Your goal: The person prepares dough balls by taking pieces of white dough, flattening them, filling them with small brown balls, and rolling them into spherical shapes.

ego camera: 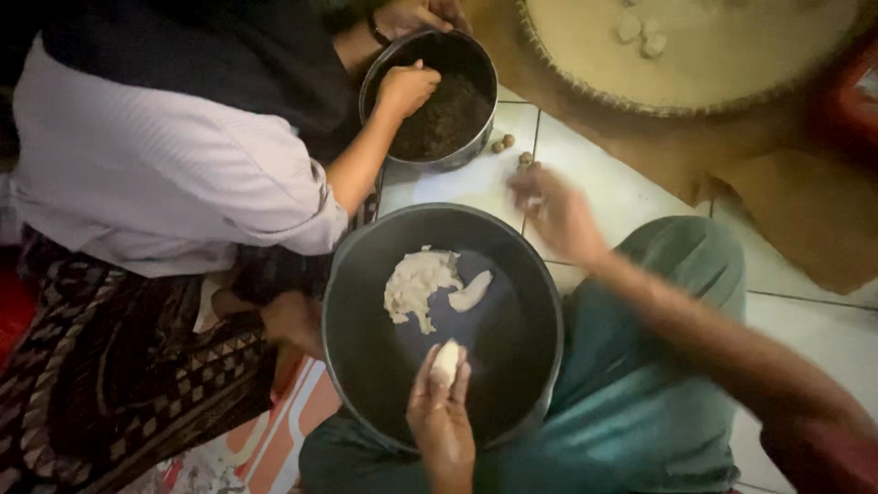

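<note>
While the left hand (442, 416) pinched a dough lump (445, 361) over the dark pan (366, 302), the right hand (558, 215) blurred, its grip unreadable.

Large bowl (366, 274) is showing dark, smooth metal with a dull sheen. Dough (416, 285) inside is looking pale, soft and matt. Smaller pot (457, 157) is reflecting as shiny metal, holding a coarse dark filling (448, 114). Floor tiles (594, 174) are appearing glossy; round tray (695, 105) is showing a woven rim.
</note>
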